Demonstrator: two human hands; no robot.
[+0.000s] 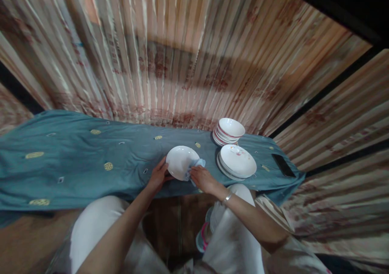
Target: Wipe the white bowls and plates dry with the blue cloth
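Observation:
A round white plate (179, 160), perhaps a shallow bowl, is tilted up in front of me near the table's front edge. My left hand (158, 173) grips its left rim, fingers partly hidden under it. On the right side of the plate, my right hand (201, 177) presses a crumpled light-blue cloth (198, 163) against the rim and inner face. A silver bracelet circles my right wrist. Close by on the right stand a stack of white plates (238, 160), the top one with a floral print, and behind it a stack of white bowls (231, 127) with red bands.
A teal cloth with yellow pineapple prints covers the long table (75, 156). A dark flat phone-like object (283, 165) lies at its right end. Pleated curtains (170, 71) hang directly behind, with dark frame bars (331, 88) at right. My knees are under the front edge.

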